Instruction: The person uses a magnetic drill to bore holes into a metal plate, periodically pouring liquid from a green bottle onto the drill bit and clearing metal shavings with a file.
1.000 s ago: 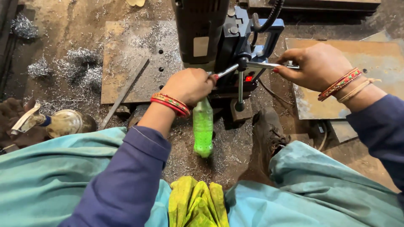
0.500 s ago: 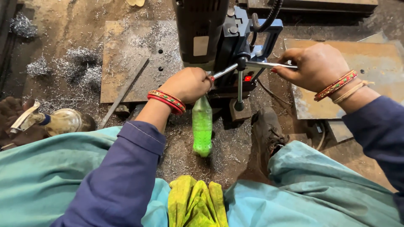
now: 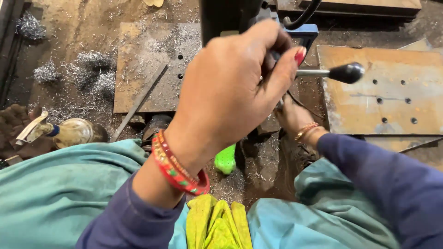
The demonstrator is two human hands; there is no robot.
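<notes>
The drill press handle [image 3: 330,73], a bare steel rod ending in a round black knob, sticks out to the right just past the left hand [image 3: 235,92]. That hand is raised close to the camera, fingers curled tight around something at the hub of the handles; what exactly it clasps is hidden behind the knuckles. A stack of red and gold bangles [image 3: 177,168] rings its wrist above a dark blue sleeve. Nearest the camera lie teal trousers and a crumpled yellow-green cloth [image 3: 217,223] between the knees. Just beyond, a green plastic bottle [image 3: 226,159] peeks out under the left wrist, its surface dimpled. The right hand [image 3: 293,115] is lower, down by the machine's base, wearing thin gold bangles; whether it grips anything cannot be told. To the left a dull round metal can [image 3: 76,131] lies on the gritty floor. Farther out, a rusty drilled steel plate [image 3: 392,92] lies on the right, a grey plate [image 3: 147,64] on the left, with curls of shiny metal shavings [image 3: 87,76] heaped beside it.
</notes>
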